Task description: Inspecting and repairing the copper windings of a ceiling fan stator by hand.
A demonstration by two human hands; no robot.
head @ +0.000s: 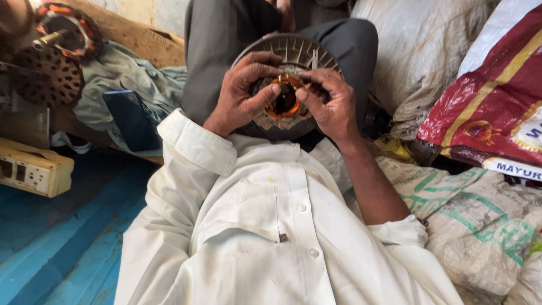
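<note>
Round motor stator point(288, 85) propped on lap, flat face toward camera, axis pointing at wearer. Left hand point(240, 93) and right hand point(333, 101) both pinching orange copper winding point(285, 107) at centre. Sacks point(480, 220) crowd right side, blue floor point(56, 243) open left.

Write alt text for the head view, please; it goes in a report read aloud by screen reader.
Both hands, left hand and right hand, grip a round finned metal motor part with copper windings, held over the lap. A dark phone lies on cloth to the left; sacks sit right.
</note>
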